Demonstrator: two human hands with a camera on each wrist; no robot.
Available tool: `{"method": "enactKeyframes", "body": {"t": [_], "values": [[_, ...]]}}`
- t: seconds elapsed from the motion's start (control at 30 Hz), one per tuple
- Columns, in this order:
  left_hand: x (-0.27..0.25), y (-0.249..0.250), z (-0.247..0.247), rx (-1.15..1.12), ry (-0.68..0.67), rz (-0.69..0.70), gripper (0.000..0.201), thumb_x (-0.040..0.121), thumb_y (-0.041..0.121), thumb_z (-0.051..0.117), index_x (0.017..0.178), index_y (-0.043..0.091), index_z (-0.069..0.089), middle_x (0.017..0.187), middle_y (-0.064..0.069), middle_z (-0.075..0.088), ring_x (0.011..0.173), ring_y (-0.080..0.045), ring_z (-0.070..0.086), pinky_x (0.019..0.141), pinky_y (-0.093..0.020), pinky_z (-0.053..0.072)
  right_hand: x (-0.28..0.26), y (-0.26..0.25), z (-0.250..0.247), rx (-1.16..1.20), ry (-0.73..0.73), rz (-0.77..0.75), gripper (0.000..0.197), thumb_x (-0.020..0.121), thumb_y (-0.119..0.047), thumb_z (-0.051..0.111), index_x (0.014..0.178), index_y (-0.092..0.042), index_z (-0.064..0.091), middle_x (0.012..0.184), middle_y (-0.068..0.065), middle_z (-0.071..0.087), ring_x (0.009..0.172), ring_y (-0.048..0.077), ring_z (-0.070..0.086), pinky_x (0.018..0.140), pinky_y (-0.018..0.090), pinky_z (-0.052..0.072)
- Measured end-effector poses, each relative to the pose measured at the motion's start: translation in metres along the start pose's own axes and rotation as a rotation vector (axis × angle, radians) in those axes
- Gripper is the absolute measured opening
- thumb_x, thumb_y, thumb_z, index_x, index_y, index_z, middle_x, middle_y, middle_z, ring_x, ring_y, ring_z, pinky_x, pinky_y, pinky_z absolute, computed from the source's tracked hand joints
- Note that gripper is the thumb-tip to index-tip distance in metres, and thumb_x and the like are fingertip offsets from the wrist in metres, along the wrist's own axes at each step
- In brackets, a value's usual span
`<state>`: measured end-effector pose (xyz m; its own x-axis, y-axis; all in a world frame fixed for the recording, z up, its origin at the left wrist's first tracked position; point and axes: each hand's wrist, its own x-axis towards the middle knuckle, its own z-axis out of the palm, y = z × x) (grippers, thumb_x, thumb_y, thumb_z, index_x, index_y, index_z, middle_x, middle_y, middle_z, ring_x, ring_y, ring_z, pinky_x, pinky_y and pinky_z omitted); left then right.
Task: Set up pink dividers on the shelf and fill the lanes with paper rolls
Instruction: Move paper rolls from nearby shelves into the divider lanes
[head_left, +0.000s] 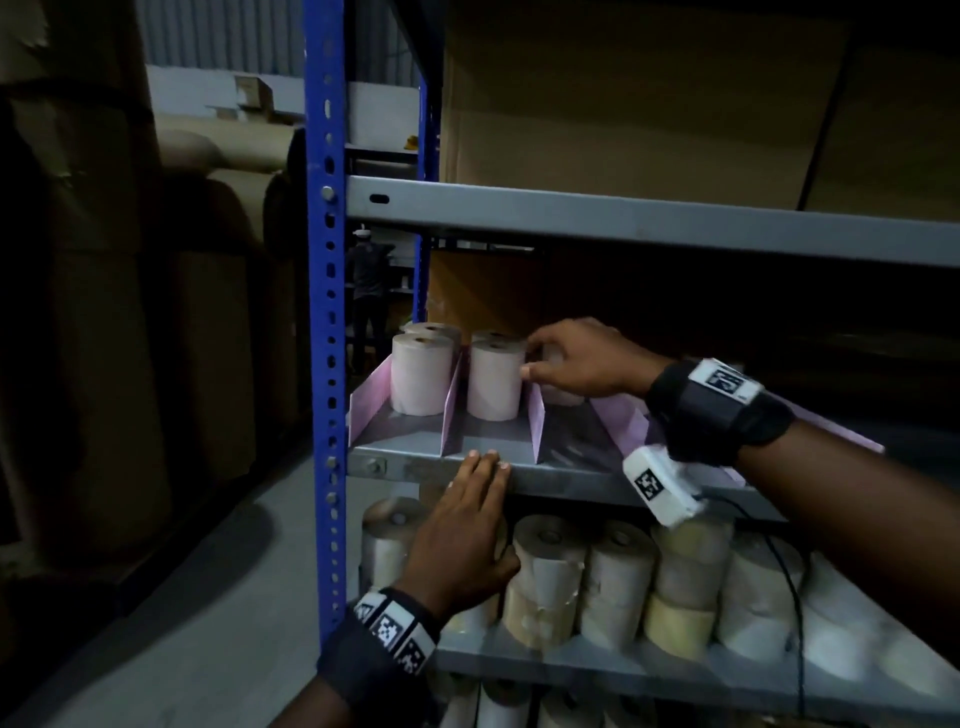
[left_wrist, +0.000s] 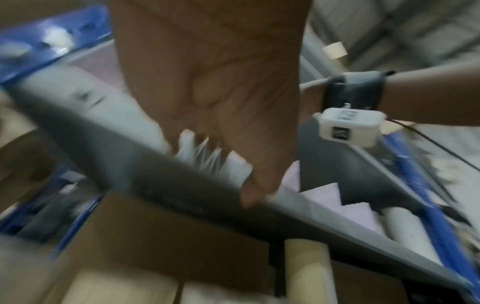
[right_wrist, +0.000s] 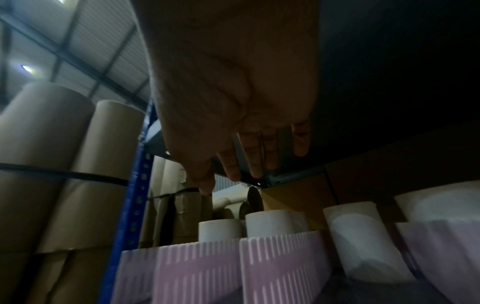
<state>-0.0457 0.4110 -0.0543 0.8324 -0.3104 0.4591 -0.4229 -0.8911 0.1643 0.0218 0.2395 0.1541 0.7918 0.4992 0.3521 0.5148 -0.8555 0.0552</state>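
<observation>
In the head view, a grey metal shelf (head_left: 561, 470) with a blue perforated upright (head_left: 324, 312) crosses the middle of the frame. Pink dividers (head_left: 452, 402) stand on edge on this shelf, splitting it into lanes that run front to back. The lane at centre left holds two pale paper rolls (head_left: 422, 374) standing upright, one behind the other, and the next lane to the right holds two more. The right hand (head_left: 582, 361), entering from the right edge, reaches into the third lane; its fingers are bent and spread near another roll (head_left: 563, 397) that is mostly hidden behind the hand, with the thumb tip beside the front roll of the second lane. Whether the fingers actually grip that hidden roll cannot be told; the right wrist view shows them extended and parted, with rolls and ribbed pink dividers below. The left hand (head_left: 462, 530), coming up from the lower centre, has straight fingers held together, and its fingertips (head_left: 488, 460) rest on the front lip of the shelf, holding nothing. The blurred left wrist view shows the same flat hand against the shelf edge. Below, at lower centre and right, a lower shelf is packed with stacked rolls (head_left: 623, 577).
</observation>
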Motion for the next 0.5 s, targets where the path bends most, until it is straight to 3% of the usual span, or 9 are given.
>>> {"method": "enactKeyframes", "body": {"t": [0.1, 0.23, 0.37, 0.5], "values": [[-0.01, 0.01, -0.015, 0.006, -0.067, 0.011, 0.093, 0.092, 0.049, 0.056, 0.161, 0.018, 0.003, 0.168, -0.004, -0.005, 0.155, -0.021, -0.006, 0.125, -0.036, 0.011, -0.05, -0.002, 0.001, 0.034, 0.077, -0.017, 0.05, 0.08, -0.063, 0.051, 0.117, -0.032, 0.063, 0.119, -0.009, 0.067, 0.11, 0.014, 0.061, 0.093, 0.04, 0.051], [-0.035, 0.037, -0.026, -0.13, -0.035, 0.063, 0.083, 0.093, 0.05, 0.055, 0.16, 0.023, 0.014, 0.166, 0.0, 0.013, 0.151, -0.017, 0.018, 0.118, -0.029, 0.026, -0.126, 0.0, 0.021, 0.091, 0.162, 0.067, 0.058, 0.079, -0.068, 0.043, 0.124, -0.034, 0.058, 0.124, -0.011, 0.064, 0.115, 0.01, 0.057, 0.094, 0.036, 0.05], [-0.056, 0.077, -0.029, -0.279, 0.054, 0.09, 0.07, 0.094, 0.046, 0.055, 0.156, 0.027, 0.029, 0.156, 0.005, 0.036, 0.133, -0.015, 0.047, 0.103, -0.03, 0.045, -0.198, 0.002, 0.047, 0.194, 0.294, 0.205, 0.046, 0.081, -0.062, 0.053, 0.118, -0.036, 0.061, 0.107, -0.019, 0.068, 0.099, 0.001, 0.061, 0.079, 0.028, 0.054], [-0.071, 0.125, -0.025, -0.382, 0.064, 0.151, 0.056, 0.094, 0.042, 0.056, 0.147, 0.026, 0.045, 0.142, 0.007, 0.055, 0.123, -0.015, 0.056, 0.094, -0.034, 0.05, -0.263, 0.016, 0.058, 0.234, 0.377, 0.333, 0.038, 0.081, -0.054, 0.058, 0.111, -0.033, 0.065, 0.091, -0.019, 0.069, 0.085, -0.003, 0.063, 0.075, 0.026, 0.054]]}}
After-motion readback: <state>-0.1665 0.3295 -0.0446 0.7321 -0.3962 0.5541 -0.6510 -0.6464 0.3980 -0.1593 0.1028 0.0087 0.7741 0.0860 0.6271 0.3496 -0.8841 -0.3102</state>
